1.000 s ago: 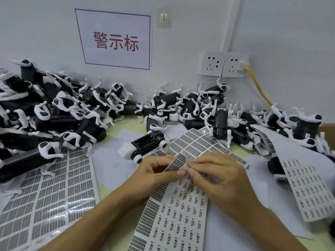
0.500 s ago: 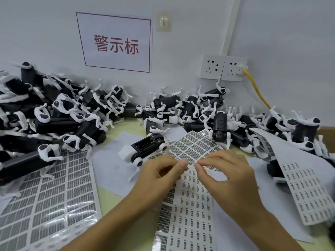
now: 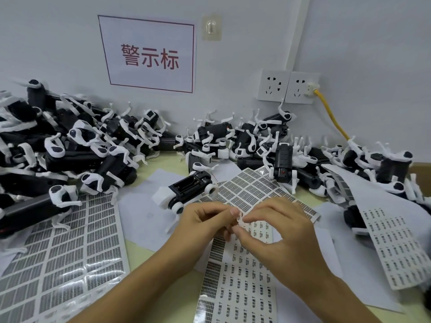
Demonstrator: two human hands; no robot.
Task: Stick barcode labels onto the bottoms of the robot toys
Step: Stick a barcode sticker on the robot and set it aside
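Pale grey wall is filling the upper half of the frame, carrying a white sign [image 3: 149,54] with red characters at upper centre, a clear adhesive hook [image 3: 211,27] just right of it, and a double wall socket [image 3: 288,86] at centre right with a yellow cable [image 3: 331,117] running down from it. Below, a yellowish worktop [image 3: 144,169] is lying under loose white paper sheets [image 3: 142,213].

Black-and-white robot toys [image 3: 70,145] are lying heaped along the wall from the left edge to the right edge. One robot toy on its back [image 3: 186,191] is lying apart from the heap at centre frame, underside facing up, just above the left hand.

A sheet of barcode labels [image 3: 242,271] is lying at lower centre beneath both hands, running up towards the heap. A second label sheet [image 3: 65,252] is occupying the lower left, and a third label sheet [image 3: 394,248] is hanging at the right edge.

The left hand [image 3: 205,220] and right hand [image 3: 277,229] are meeting at centre frame. Fingers of the right hand are pinching a small white label [image 3: 240,219] between thumb and forefinger. Fingers of the left hand are curled, fingertips touching the same label; whether they are gripping it cannot be told.
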